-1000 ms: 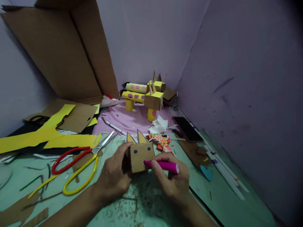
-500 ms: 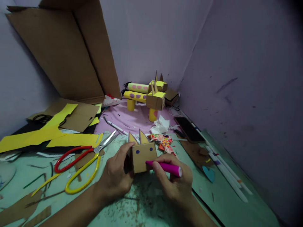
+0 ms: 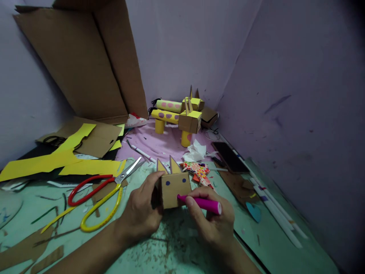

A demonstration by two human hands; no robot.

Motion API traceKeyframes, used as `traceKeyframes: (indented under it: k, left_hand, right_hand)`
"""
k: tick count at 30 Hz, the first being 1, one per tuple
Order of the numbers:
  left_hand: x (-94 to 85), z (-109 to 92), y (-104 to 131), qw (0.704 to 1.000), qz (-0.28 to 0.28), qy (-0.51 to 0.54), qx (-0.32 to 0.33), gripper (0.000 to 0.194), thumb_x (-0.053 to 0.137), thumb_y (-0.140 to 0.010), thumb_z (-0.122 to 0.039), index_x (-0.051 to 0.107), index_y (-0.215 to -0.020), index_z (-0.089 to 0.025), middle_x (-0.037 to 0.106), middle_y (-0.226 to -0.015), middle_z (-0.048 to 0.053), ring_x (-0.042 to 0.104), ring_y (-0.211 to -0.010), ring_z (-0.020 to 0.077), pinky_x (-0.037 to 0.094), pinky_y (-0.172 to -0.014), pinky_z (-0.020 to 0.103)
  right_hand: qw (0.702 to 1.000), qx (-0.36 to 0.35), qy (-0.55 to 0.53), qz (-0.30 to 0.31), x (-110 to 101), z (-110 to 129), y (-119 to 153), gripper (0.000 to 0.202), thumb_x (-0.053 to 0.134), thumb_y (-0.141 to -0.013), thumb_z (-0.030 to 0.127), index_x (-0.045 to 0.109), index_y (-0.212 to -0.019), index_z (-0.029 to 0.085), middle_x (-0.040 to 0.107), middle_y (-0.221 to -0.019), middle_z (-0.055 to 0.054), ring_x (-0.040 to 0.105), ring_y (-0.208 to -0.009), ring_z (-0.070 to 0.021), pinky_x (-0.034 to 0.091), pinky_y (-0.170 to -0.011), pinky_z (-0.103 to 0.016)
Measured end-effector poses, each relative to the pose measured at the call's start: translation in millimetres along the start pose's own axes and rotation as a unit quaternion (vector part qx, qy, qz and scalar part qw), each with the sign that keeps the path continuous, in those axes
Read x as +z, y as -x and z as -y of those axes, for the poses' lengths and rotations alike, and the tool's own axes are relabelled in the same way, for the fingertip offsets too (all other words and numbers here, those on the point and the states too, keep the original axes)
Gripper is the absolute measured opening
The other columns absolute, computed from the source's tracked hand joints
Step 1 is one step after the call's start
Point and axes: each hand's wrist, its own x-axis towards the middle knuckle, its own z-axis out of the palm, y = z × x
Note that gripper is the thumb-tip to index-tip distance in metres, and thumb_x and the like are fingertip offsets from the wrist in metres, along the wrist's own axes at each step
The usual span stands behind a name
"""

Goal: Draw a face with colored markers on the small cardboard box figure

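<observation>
My left hand [image 3: 144,207] grips a small cardboard box [image 3: 172,192] by its left side. Two pointed ears with yellow faces stand up from the box's top, and two dark blue dots mark its front. In my right hand [image 3: 213,220] is a magenta marker [image 3: 207,204], its tip touching the lower right of the box front, where a small purple spot shows. The fingers of my left hand behind the box are partly hidden.
Scissors [image 3: 121,179] with red and yellow handles lie left of my hands, near yellow paper [image 3: 42,165] and cardboard scraps. Cardboard animals [image 3: 189,121] stand at the back by a large cardboard sheet [image 3: 76,64]. A phone [image 3: 230,156] and white sticks [image 3: 278,213] lie to the right.
A small purple spot now shows at the marker's tip on the box front. The whole view has shifted slightly; both hands keep their hold.
</observation>
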Motion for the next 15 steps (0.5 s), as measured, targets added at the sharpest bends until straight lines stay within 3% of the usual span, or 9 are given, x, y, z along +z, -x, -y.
traceKeyframes:
  k: [11, 15]
  left_hand:
    - [-0.5, -3.0, -1.9, 1.000, 0.003, -0.008, 0.006, 0.069, 0.055, -0.070, -0.010, 0.038, -0.136, -0.022, 0.064, -0.125, 0.013, 0.066, -0.113, 0.0318, 0.062, -0.084, 0.043]
    - [0.5, -2.5, -2.1, 1.000, 0.005, -0.009, 0.004, 0.072, 0.055, -0.070, -0.008, 0.036, -0.137, -0.022, 0.063, -0.127, 0.013, 0.067, -0.113, 0.0310, 0.061, -0.087, 0.043]
  right_hand:
    - [0.999, 0.036, -0.001, -0.024, 1.0, -2.2, 2.2, 0.010, 0.064, -0.085, 0.016, 0.066, -0.075, 0.020, 0.069, -0.060, 0.002, 0.059, -0.045, -0.0105, 0.041, -0.041, -0.020]
    - [0.999, 0.025, -0.008, -0.022, 0.3, -0.8, 0.8, 0.010, 0.065, -0.084, 0.014, 0.066, -0.076, 0.020, 0.070, -0.060, 0.004, 0.062, -0.046, -0.0101, 0.045, -0.043, -0.018]
